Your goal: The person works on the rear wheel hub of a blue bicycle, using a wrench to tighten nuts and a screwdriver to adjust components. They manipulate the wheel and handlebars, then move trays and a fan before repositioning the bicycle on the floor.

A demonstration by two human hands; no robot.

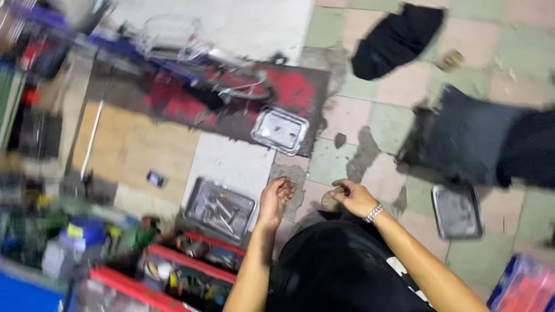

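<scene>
Both hands hover empty over the tiled floor: the left hand (275, 196) has its fingers curled loosely, apart, holding nothing; the right hand (352, 196), with a wristband, pinches thumb to forefinger, though I cannot tell if anything small sits between. Nearest the left is a tray of tools (219, 208). Nothing looks picked up yet. Three metal trays show: this one, a second (280, 130) on the red mat (295, 86), a third (457, 212) at right. One red toolbox (191, 271), one black cloth (396, 40).

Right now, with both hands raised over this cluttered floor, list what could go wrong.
1. The shallow metal tray of loose tools lies just beside the left hand; a careless reach could scatter it.
2. The empty metal tray on the tiled floor near the right hand could be kicked or stepped on.
</scene>
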